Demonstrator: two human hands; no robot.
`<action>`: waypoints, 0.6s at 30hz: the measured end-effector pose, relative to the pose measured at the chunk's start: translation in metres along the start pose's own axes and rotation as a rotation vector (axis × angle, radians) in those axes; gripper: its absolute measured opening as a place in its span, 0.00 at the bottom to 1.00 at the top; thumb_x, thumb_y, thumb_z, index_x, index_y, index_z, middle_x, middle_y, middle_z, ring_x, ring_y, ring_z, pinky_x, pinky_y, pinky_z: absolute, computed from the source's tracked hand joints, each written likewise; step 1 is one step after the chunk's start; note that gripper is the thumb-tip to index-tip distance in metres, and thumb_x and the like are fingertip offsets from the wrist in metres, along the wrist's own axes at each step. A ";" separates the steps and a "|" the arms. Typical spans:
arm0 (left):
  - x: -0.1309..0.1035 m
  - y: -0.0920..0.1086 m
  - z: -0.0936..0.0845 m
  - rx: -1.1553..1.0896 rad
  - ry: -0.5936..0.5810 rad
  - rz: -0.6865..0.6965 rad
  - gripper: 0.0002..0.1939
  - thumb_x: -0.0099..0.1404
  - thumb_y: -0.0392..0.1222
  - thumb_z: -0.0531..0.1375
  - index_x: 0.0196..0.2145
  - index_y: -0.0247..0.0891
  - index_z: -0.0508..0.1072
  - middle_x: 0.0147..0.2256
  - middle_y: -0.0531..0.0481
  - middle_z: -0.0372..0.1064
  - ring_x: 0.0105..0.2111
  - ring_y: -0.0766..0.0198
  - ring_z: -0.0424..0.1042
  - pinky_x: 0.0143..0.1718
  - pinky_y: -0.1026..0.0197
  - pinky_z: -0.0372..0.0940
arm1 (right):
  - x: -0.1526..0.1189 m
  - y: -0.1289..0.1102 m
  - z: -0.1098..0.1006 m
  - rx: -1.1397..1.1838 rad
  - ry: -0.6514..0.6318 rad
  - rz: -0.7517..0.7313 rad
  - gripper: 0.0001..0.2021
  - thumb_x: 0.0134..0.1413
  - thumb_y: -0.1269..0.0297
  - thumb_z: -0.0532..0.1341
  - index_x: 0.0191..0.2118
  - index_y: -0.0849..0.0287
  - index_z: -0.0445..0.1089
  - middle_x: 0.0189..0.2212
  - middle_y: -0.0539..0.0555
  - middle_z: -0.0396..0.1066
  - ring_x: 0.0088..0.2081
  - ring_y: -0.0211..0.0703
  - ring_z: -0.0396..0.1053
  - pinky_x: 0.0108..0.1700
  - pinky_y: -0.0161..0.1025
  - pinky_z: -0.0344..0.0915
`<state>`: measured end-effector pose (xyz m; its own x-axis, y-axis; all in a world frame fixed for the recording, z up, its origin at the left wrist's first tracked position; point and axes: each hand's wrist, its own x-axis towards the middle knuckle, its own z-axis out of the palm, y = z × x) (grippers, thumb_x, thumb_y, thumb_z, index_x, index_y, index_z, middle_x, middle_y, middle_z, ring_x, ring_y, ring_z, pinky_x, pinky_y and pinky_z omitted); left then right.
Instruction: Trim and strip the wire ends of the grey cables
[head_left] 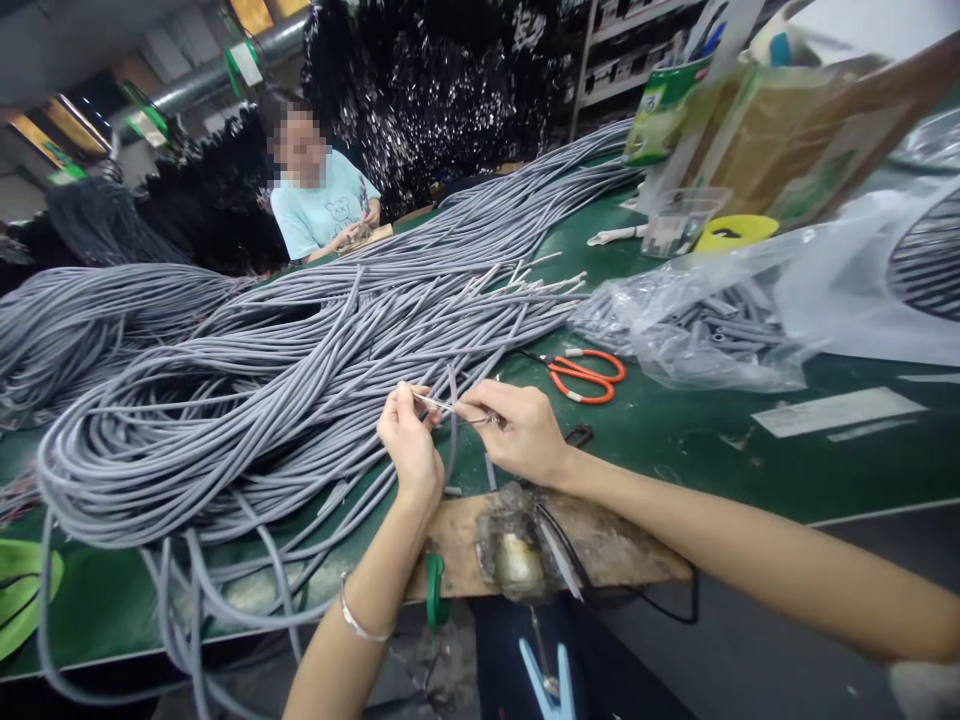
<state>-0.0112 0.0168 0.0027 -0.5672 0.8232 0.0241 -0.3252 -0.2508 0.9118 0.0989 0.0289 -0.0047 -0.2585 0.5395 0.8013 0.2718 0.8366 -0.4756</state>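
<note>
Head view, both hands up over the green tabletop (690,450) — left hand (411,440) has thumb and fingertips pinched together on a thin pale wire (435,402), right hand (521,428) pinched on the same strand just beside it, wire spanning the short gap; something small and dark sits in the right fingers, can't tell what. Wire is in front of the grey cable bundle (225,470), above the far side of the wooden board (630,540). Likely very light, bendy, easily kinked or snapped, maybe a bit slippery; best held near its end between thumb and forefinger, lightly. Bundled cables look springier and heavy as a mass — grab several at once. Orange-handled scissors (585,375) lie to the right, near a clear plastic bag (660,355) of short grey tubes (720,330)
</note>
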 end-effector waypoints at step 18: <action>-0.015 0.004 -0.003 0.223 -0.366 -0.033 0.22 0.48 0.52 0.66 0.35 0.32 0.70 0.13 0.64 0.44 0.13 0.79 0.42 0.14 0.73 0.39 | 0.007 0.015 0.005 0.517 0.088 0.662 0.14 0.48 0.54 0.56 0.23 0.60 0.62 0.15 0.44 0.52 0.18 0.31 0.49 0.21 0.31 0.50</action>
<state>-0.0057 0.0020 0.0047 -0.2402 0.9655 0.1005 -0.1445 -0.1379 0.9798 0.0966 0.0452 -0.0079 -0.1164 0.9424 0.3136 -0.1223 0.2997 -0.9462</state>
